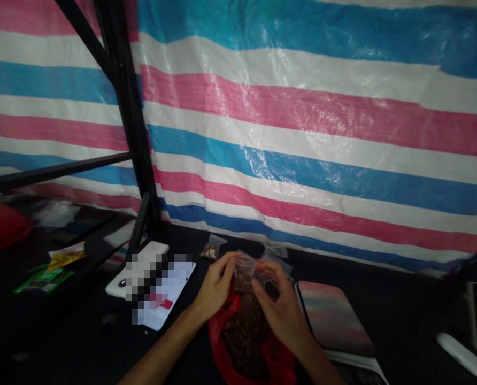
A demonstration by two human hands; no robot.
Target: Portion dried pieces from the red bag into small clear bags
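**Small bag pinched above red bag**

We hold a small clear bag (244, 274) up between our two hands; our left hand (216, 286) grips its near edge, with thumb and fingers closed on the plastic; our right hand (279, 313) grips the far side, its fingers curled and closed, its thumb pressed to the bag; brown granules (244, 280) fill the lower part of the small bag; it sits just above the mouth of a red bag (219, 342), which lies under our hands on a dark tabletop (394, 321) and holds a heap of similar dark granules (244, 337); a tied sachet (212, 250) of the same stuff lies beyond our left hand; a clear bag (276, 250) lies beyond our right; a pink-and-grey tablet (332, 320) sits just beside our right hand; a white phone (136, 267) and a blurred sheet (166, 294) lie to our left; a striped tarp (302, 133) hangs behind a black frame (130, 107).
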